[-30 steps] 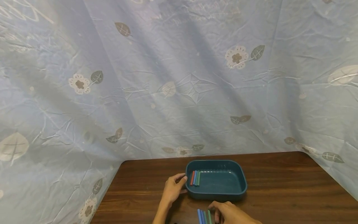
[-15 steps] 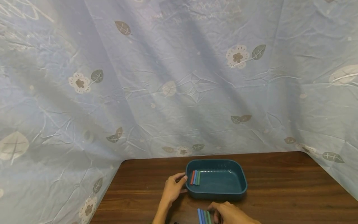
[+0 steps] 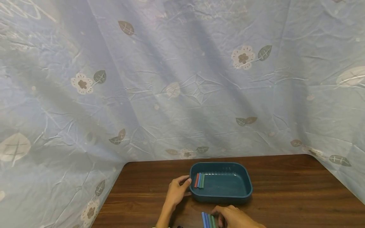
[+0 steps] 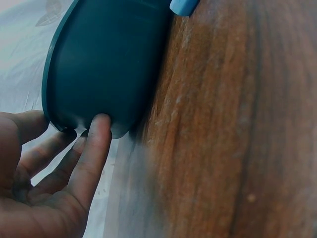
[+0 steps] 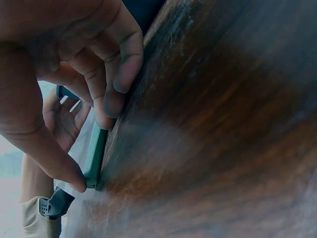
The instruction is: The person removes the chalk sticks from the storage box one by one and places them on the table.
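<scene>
The teal rectangular tray (image 3: 220,199) stands on the table, with red, blue and green sticks (image 3: 199,181) side by side at its left end. My left hand (image 3: 176,191) is at that end, its fingertips touching the outer wall and rim, as the left wrist view shows. In front of the tray lies a tight row of slim blue and green sticks (image 3: 206,220), cut off by the lower edge. My right hand (image 3: 232,217) pinches the rightmost green stick (image 5: 95,154) by its length, thumb at one end and a finger at the other.
The dark wood table (image 3: 291,190) reaches back to a pale patterned cloth (image 3: 196,95) hanging behind and at the sides. A small dark object (image 3: 179,226) shows at the bottom edge, beside the left forearm.
The right hand has slid the rightmost green stick left until it lies against the others; over the last half second it is nearly still. The left hand and tray keep their places.
</scene>
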`<state>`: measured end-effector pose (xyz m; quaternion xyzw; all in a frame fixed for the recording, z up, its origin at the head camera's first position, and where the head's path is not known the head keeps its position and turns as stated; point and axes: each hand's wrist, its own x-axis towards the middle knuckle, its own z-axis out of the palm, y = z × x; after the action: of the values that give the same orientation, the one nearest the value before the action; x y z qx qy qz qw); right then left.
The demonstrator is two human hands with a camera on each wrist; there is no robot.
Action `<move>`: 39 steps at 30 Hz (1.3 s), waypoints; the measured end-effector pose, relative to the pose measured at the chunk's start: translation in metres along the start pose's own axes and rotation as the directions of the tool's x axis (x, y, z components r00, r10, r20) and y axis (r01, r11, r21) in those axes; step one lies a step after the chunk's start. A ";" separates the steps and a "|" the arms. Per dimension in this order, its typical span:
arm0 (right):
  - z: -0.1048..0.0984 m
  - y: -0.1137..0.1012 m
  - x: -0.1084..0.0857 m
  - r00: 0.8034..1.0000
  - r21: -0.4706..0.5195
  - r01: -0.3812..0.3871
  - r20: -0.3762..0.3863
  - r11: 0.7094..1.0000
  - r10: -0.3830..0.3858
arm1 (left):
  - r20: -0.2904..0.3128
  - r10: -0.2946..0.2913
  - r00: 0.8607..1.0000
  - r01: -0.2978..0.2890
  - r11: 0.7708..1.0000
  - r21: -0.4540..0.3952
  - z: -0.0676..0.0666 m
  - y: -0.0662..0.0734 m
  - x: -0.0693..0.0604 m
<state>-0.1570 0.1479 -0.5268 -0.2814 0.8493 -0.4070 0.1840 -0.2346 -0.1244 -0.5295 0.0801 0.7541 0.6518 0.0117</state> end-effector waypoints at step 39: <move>-0.034 -0.037 0.004 0.986 -0.065 0.112 -0.119 0.992 -0.119 | 0.019 0.016 1.000 -0.016 1.000 0.007 -0.001 -0.003 0.002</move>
<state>-0.1664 0.1469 -0.4776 -0.3098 0.8527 -0.4088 0.0994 -0.2366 -0.1253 -0.5325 0.0922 0.7555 0.6485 0.0132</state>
